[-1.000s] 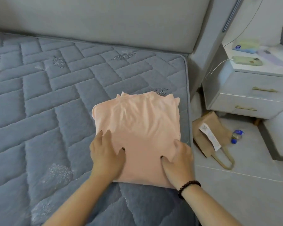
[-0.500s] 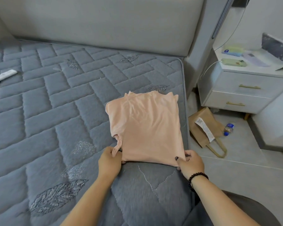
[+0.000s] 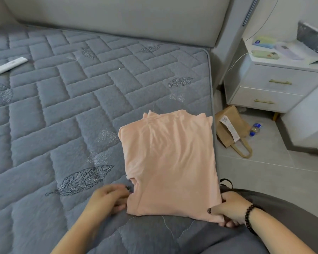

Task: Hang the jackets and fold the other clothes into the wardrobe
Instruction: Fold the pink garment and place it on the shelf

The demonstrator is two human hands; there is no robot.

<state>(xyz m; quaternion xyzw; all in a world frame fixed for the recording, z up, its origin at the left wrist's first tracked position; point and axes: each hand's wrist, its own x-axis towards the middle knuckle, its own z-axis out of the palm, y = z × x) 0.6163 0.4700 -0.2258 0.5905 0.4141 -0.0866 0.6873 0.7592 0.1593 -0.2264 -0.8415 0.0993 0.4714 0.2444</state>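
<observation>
While both hands (image 3: 228,208) pinch its near corners, the peach shirt (image 3: 170,162) lies folded square.

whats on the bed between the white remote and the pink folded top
Nothing: in the head view only bare quilted mattress lies between the white remote and the pink folded top.

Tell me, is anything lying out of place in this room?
Yes. A paper bag lies tipped over on the floor beside the bed, with a small bottle lying next to it. A white remote lies loose on the mattress.
</observation>
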